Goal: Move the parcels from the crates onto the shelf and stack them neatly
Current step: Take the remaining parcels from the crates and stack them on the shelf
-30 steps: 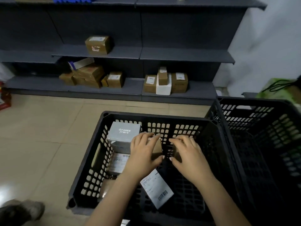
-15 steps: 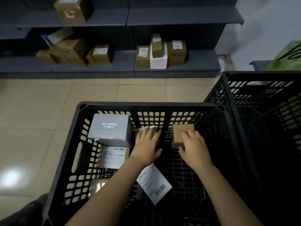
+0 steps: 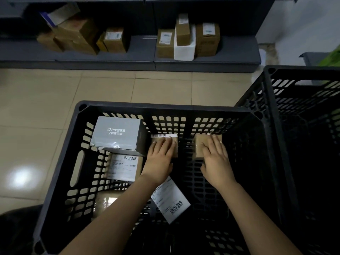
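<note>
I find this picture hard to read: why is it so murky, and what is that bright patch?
Head view: dim light throughout; the bright patch is glare on the floor tiles; the crate interior sinks into near-black shadow; the shelf parcels look slightly blurred.

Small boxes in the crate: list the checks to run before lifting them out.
1. Left hand lies on the left small box: ok.
2. Right hand lies on the right small box: ok.
3. Fingers curled firmly round each box: cannot tell.
4. Grey box clear of the left small box: cannot tell, they sit close.
5. Bare space on the shelf: ok.
</note>
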